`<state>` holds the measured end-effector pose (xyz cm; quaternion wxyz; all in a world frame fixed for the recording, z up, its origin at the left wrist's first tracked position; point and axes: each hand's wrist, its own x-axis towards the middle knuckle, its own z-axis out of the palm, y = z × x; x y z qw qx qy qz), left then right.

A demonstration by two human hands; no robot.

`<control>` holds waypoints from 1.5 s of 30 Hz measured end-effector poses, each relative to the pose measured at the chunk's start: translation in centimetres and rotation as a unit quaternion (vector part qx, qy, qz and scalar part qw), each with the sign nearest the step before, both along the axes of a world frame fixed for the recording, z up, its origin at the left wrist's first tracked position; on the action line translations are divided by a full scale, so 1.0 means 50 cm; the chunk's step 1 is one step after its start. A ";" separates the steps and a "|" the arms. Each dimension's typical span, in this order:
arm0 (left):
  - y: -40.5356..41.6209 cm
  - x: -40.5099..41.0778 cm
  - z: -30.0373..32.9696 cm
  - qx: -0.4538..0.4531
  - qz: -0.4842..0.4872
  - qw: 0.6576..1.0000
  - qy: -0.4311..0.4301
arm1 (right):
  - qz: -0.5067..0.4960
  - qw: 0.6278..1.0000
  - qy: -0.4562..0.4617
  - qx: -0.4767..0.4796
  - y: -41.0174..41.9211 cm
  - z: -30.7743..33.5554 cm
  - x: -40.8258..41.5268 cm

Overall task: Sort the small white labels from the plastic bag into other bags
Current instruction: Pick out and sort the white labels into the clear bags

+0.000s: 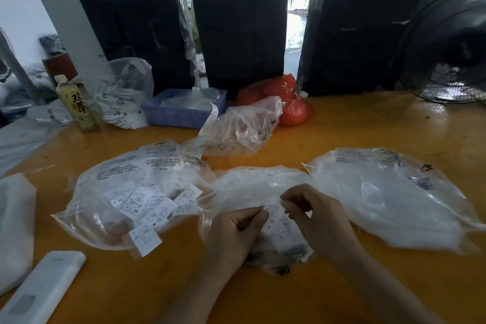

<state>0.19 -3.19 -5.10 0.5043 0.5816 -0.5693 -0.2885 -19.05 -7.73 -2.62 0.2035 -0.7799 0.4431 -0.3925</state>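
An orange worktop [342,129] is carrying clear plastic bags. The left bag [126,192], toward the near-left corner, is holding scattered white labels [147,205]. A middle bag [252,184] is lying under both hands near the near edge. The left hand [234,231] and right hand [315,216] are pinching one label [274,212] between their fingers [259,214].

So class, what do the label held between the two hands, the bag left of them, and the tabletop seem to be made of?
Label: thin white paper or woven tape with black print; it bends between the left hand and right hand, so either is possible.
Bag: clear glossy plastic film; wrinkled, labels visible through it.
Tabletop: smooth orange surface with soft reflections, perhaps painted or laminated board.
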 end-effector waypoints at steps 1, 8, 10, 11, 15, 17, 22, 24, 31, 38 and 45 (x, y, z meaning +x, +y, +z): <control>0.001 0.000 0.001 0.004 0.003 1.000 0.003 | 0.003 1.000 0.003 0.004 0.001 0.000 0.003; 0.001 0.005 0.010 0.029 0.029 0.996 0.085 | 0.056 0.997 -0.018 0.050 0.012 -0.003 0.016; 0.001 0.005 0.010 0.029 0.026 0.995 0.096 | 0.050 0.996 -0.009 0.067 0.010 -0.004 0.016; 0.002 0.004 0.011 0.030 0.021 0.995 0.093 | 0.050 0.996 -0.003 0.076 0.011 -0.006 0.017; 0.008 0.002 0.019 0.034 0.013 0.997 0.062 | 0.024 0.996 -0.021 0.080 0.011 -0.007 0.020; 0.010 0.002 0.019 0.037 0.011 0.997 0.071 | -0.004 0.995 -0.058 0.080 0.010 -0.006 0.019; 0.017 0.006 0.023 -0.047 0.043 0.998 0.008 | -0.001 0.993 -0.058 0.102 0.009 -0.004 0.015; 0.016 0.018 0.038 -0.120 0.074 0.986 -0.086 | 0.002 0.994 -0.052 0.091 0.008 -0.004 0.014; 0.016 0.177 0.078 -0.013 0.258 0.916 -0.308 | -0.031 0.993 -0.092 0.063 0.006 0.011 0.006; 0.010 0.243 0.066 0.230 0.307 0.817 -0.430 | -0.018 0.995 -0.088 0.032 0.014 0.018 0.009; -0.007 0.253 0.040 0.195 0.334 0.834 -0.393 | -0.132 0.986 -0.011 -0.103 -0.001 0.054 -0.033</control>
